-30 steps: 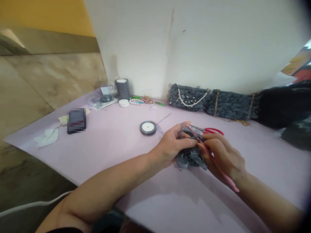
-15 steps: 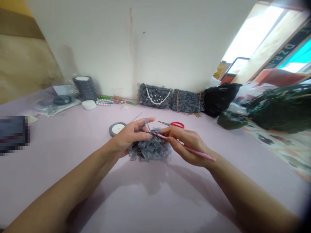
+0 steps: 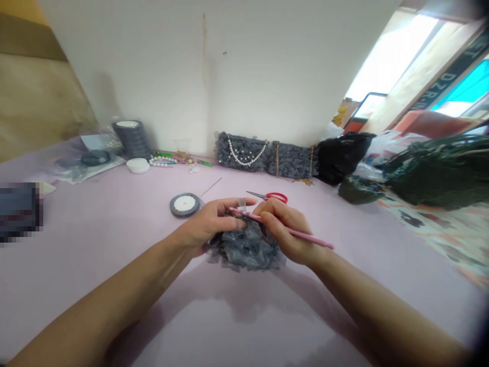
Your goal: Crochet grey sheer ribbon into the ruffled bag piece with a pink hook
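Note:
A ruffled piece of grey ribbon crochet [image 3: 250, 247] hangs between my hands, just above the table. My left hand [image 3: 214, 219] pinches its upper left edge between thumb and fingers. A strand of sheer grey ribbon [image 3: 242, 205] stands up near the left fingertips. My right hand [image 3: 288, 227] is closed round a pink crochet hook [image 3: 311, 239], whose tip points left, across the top of the ruffles, by my left fingers. To the left of the work lies a spool of grey ribbon [image 3: 185, 204] with a white centre.
Red-handled scissors [image 3: 275, 197] lie beyond my right hand. Two grey ruffled bags [image 3: 244, 152] lean on the wall, one with a pearl strand. Stacked ribbon spools [image 3: 133, 140], a white disc [image 3: 138, 165] and beads stand back left. A black plastic bag [image 3: 346, 155] sits back right.
The crochet piece has come slightly lower and nearer to me. The hook's tip has shifted left and lies over the ribbon by my left fingers. More of the ribbon spool shows.

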A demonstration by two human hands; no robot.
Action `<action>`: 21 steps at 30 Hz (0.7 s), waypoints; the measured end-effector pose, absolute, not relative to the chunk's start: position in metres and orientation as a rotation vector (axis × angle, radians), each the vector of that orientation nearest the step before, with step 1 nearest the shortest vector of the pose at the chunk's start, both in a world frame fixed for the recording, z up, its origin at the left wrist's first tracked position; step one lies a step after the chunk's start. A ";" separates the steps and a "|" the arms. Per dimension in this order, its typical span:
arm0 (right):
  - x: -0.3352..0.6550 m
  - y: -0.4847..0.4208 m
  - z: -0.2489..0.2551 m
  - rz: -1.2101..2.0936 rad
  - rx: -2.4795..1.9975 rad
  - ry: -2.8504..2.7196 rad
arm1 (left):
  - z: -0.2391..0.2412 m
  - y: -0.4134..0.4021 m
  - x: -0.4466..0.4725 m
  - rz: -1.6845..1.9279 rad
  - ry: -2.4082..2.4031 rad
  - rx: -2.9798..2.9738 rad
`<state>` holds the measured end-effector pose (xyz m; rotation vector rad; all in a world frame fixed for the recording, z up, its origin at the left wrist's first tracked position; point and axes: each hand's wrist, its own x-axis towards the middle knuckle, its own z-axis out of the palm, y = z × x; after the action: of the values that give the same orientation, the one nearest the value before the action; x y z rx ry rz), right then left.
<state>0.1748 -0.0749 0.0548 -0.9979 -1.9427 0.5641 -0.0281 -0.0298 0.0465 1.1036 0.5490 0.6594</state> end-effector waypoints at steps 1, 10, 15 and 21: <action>0.172 -0.075 0.053 0.498 -1.023 -1.912 | 0.047 -0.032 -0.026 0.664 0.555 1.095; 0.166 -0.076 0.056 0.403 -1.155 -1.902 | 0.048 -0.019 -0.035 1.077 0.886 1.736; 0.159 -0.079 0.040 -0.143 -1.179 -2.072 | 0.043 -0.042 -0.016 1.041 0.698 1.488; 0.160 -0.063 0.021 -0.480 -0.915 -2.059 | 0.039 -0.052 -0.002 1.077 0.709 1.065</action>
<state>0.1597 -0.0630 0.0212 -0.9145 -2.0589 -0.4797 -0.0025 -0.0519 0.0390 1.0653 0.7089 1.0773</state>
